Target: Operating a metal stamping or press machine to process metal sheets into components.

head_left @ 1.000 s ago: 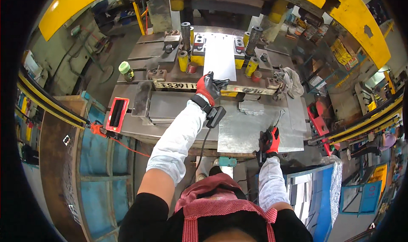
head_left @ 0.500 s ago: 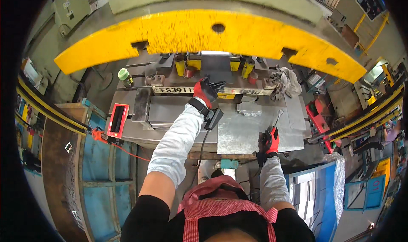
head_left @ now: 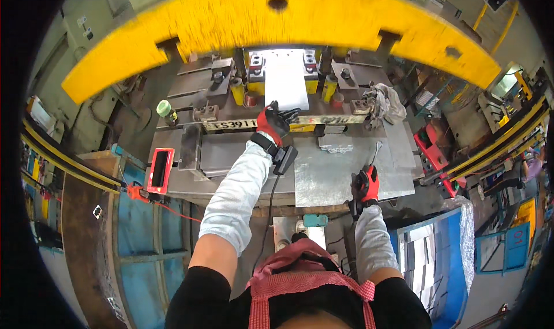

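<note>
A bright rectangular metal sheet [head_left: 287,86] lies in the press, its near end over the front edge of the die. My left hand [head_left: 277,121], in a red and black glove, is at that near end with fingers stretched out to the right; whether they touch the sheet is hard to see. My right hand [head_left: 366,186], gloved alike, is closed around a thin metal tool, seemingly a small wrench [head_left: 376,152], held above a flat grey plate [head_left: 323,179]. Small cut metal pieces [head_left: 336,143] sit at that plate's far side. A stack of grey sheets [head_left: 224,154] lies left of it.
Overhead spans the yellow press beam [head_left: 231,23]. A green-capped bottle [head_left: 166,111] and a red-framed device [head_left: 160,171] stand at left, a crumpled rag [head_left: 388,105] at right. A blue bin [head_left: 456,254] holding metal pieces is at lower right.
The yellow beam has risen, showing more of the die and the sheet, which now looks brighter. My left hand stays by the sheet's near end; my right hand has hardly moved.
</note>
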### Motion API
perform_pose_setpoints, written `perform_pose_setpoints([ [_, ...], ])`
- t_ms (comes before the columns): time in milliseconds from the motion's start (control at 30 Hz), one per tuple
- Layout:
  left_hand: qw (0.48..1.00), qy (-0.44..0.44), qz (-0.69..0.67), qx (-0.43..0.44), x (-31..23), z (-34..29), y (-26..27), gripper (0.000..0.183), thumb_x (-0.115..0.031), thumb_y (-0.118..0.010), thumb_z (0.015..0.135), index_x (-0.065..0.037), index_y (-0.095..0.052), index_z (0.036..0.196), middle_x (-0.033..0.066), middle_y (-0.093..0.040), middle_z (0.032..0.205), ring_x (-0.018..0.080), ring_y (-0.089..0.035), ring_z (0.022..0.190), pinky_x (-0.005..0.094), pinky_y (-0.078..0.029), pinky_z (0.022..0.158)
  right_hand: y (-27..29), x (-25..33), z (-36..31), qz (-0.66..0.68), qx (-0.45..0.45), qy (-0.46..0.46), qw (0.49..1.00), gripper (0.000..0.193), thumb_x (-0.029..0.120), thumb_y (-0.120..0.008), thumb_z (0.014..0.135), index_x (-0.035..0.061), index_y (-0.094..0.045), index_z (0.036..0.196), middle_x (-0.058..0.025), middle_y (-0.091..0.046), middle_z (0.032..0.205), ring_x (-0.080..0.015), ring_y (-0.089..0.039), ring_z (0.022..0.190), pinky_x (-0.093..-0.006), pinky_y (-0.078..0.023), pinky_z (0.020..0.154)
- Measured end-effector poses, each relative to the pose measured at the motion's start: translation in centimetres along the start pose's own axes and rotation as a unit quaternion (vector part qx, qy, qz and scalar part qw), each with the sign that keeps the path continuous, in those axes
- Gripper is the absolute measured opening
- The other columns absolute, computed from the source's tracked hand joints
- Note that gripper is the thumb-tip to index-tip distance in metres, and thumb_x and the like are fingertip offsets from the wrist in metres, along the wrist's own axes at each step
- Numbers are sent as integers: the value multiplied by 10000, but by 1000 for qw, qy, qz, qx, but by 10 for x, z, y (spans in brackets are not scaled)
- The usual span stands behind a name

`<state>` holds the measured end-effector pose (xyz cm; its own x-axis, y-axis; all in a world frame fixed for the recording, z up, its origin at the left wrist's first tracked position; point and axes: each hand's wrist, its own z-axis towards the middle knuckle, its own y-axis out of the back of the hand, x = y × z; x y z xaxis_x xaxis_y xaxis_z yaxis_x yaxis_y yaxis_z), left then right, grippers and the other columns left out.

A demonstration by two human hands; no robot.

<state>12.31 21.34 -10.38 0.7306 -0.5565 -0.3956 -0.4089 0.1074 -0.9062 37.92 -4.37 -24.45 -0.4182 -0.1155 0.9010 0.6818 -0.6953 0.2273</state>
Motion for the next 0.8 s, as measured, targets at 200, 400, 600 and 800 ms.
perform_pose_setpoints([
  [200, 994, -97, 21, 53, 6, -7, -3, 305, -212, -449, 865, 7, -470, 1075, 166, -570, 988, 311, -580, 845, 425, -481, 775, 4, 3, -2, 9, 14, -53, 998, 296, 156, -580, 764, 57, -498, 1031, -20, -505, 711, -95, -461, 574, -238, -380, 503],
  [400, 998, -63, -19, -23, 3, -9, -5, 320, -231, -455, 862, 11, -470, 1071, 172, -575, 989, 332, -578, 860, 444, -480, 774, -4, 34, 4, 78, 15, -154, 985, 306, 197, -553, 792, 42, -485, 1047, -41, -512, 738, -137, -480, 579, -271, -382, 502],
  [600, 998, -58, -21, -34, 6, 0, -11, 245, -187, -443, 869, 7, -461, 1017, 204, -565, 931, 385, -574, 812, 436, -513, 689, -27, 115, 29, 230, 139, -143, 953, 595, 77, -597, 769, 95, -330, 1301, 20, -466, 765, -66, -432, 609, -222, -415, 528],
  [800, 995, -43, -32, -86, 3, -9, -9, 221, -221, -456, 875, -7, -434, 927, 279, -568, 817, 382, -594, 694, 407, -530, 657, -131, 188, 184, 293, 362, -145, 873, 429, 143, -581, 776, 61, -465, 1180, 22, -556, 834, -63, -485, 650, -198, -390, 556],
])
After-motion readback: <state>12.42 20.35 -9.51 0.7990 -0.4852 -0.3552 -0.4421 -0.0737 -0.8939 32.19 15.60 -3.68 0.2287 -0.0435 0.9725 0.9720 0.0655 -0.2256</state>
